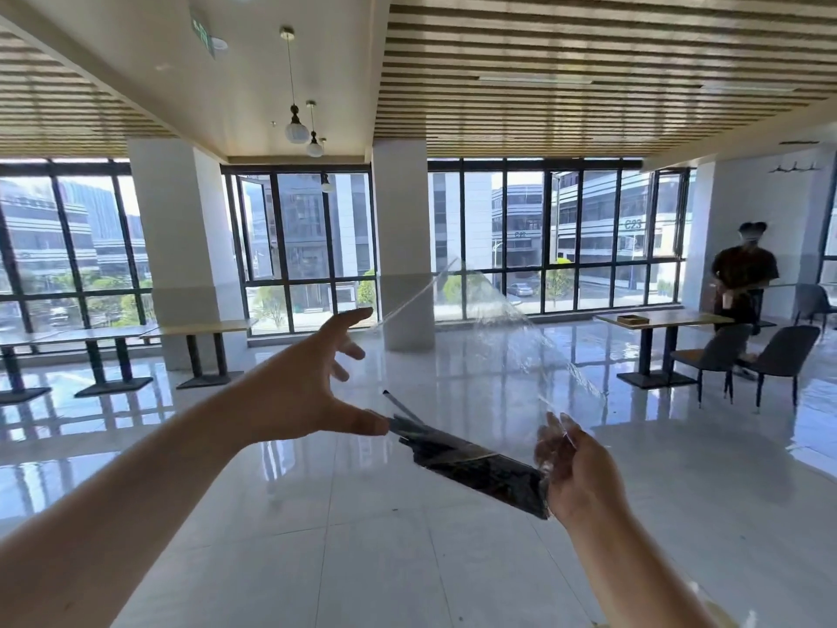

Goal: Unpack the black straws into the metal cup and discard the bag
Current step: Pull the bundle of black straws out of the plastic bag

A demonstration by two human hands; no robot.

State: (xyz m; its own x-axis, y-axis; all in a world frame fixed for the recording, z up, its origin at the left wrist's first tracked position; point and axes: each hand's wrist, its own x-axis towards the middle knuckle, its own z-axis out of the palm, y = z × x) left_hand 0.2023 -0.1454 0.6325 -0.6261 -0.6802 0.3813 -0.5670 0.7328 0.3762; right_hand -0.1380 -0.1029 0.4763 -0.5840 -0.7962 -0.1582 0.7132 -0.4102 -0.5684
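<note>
A bundle of black straws [480, 466] lies slanted in mid-air inside a clear plastic bag [498, 337]. The bag's loose upper part billows up between my hands. My right hand [573, 473] grips the bag around the lower right end of the bundle. My left hand [312, 387] reaches in from the left with fingers spread. Its thumb touches the upper left tips of the straws, and its index finger meets the bag's stretched top edge. No metal cup is in view.
Pale glossy floor tiles [407, 559] spread below my hands. Tables [199, 330] stand by the windows at left. A table [666, 319] with two dark chairs [788, 355] is at right, and a person [743, 283] stands behind it.
</note>
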